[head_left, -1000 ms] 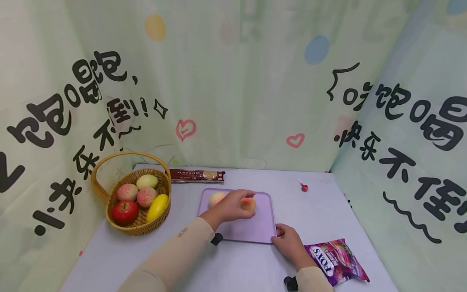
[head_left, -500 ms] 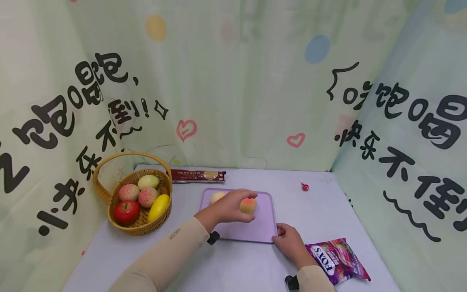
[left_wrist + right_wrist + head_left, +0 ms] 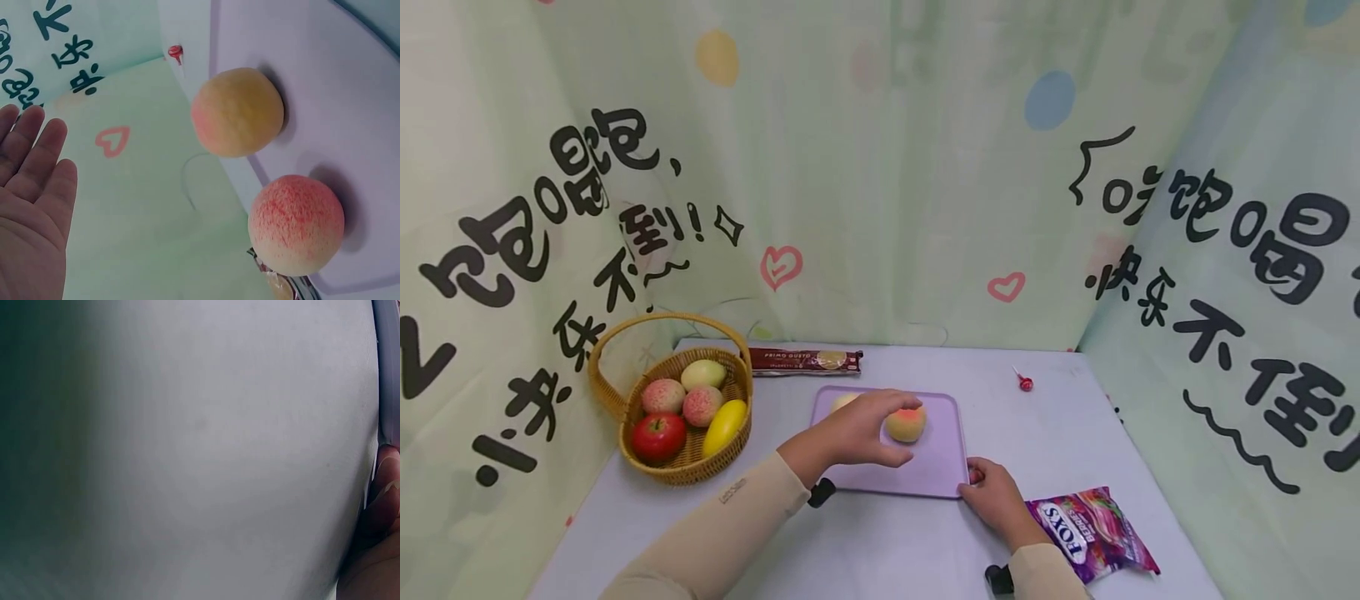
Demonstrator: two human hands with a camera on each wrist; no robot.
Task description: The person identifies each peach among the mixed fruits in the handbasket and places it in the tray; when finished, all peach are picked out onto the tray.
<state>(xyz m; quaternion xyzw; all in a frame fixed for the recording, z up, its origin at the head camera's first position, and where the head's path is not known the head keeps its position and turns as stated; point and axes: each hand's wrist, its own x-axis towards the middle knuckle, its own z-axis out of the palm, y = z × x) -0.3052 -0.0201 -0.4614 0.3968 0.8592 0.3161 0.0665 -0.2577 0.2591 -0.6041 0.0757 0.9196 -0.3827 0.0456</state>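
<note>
A light purple tray (image 3: 925, 477) lies mid-table with two peaches on it. The yellowish peach (image 3: 906, 424) sits just right of my left hand (image 3: 859, 429), whose thumb and fingers are spread apart and hold nothing. Behind that hand the other peach (image 3: 844, 402) is partly hidden in the head view. The left wrist view shows this red-speckled peach (image 3: 297, 225) and the yellowish one side by side, away from the hand's straight fingers (image 3: 53, 147). My right hand (image 3: 996, 502) pinches the tray's near right corner, and its fingers (image 3: 386, 503) show at the tray's edge.
A wicker basket (image 3: 681, 473) with a tall handle holds several fruits at the left. Behind the tray lies a brown spaghetti pack (image 3: 805, 361). A red lollipop (image 3: 1025, 383) is at the back right, a purple Fox's bag (image 3: 1093, 533) beside the right forearm.
My left hand has drawn back to the left from the yellowish peach, its fingers now clear of it. The peach stays on the tray, and the right hand keeps its hold on the corner.
</note>
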